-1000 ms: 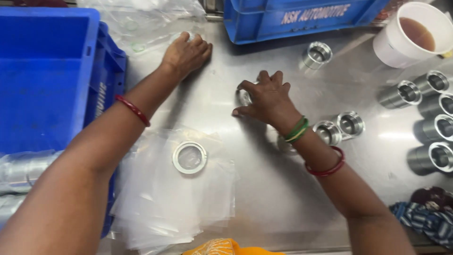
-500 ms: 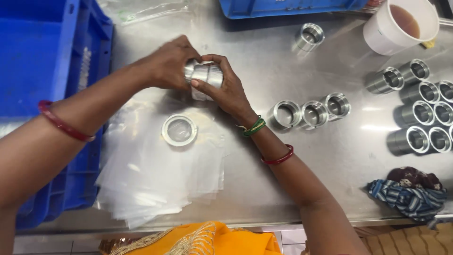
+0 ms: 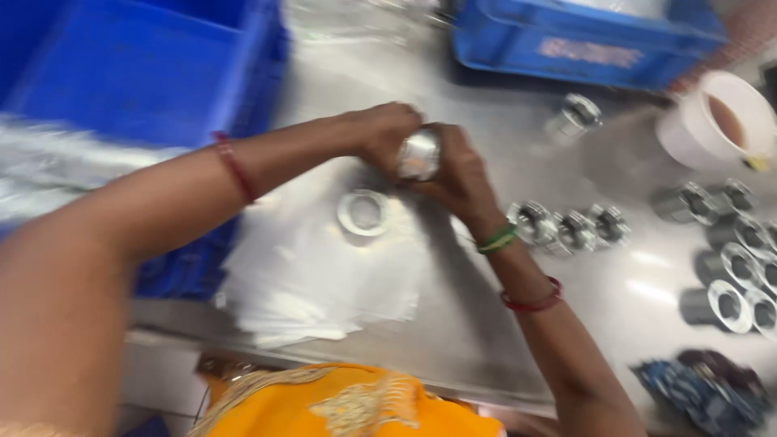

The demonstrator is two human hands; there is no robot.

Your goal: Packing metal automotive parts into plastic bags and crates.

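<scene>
Fingers of left hand, right hand closed around metal sleeve | sleeve between both palms

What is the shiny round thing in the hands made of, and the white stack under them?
The round part, held between the left hand and right hand, looks like bare polished metal: silver-grey with bright glints. The stack of sheets seems to be thin clear plastic, perhaps bags: whitish, see-through, with soft, uneven edges. Blur leaves both uncertain.

Shiny steel worktable, blue plastic crates along its edges, glare from overhead light
</scene>
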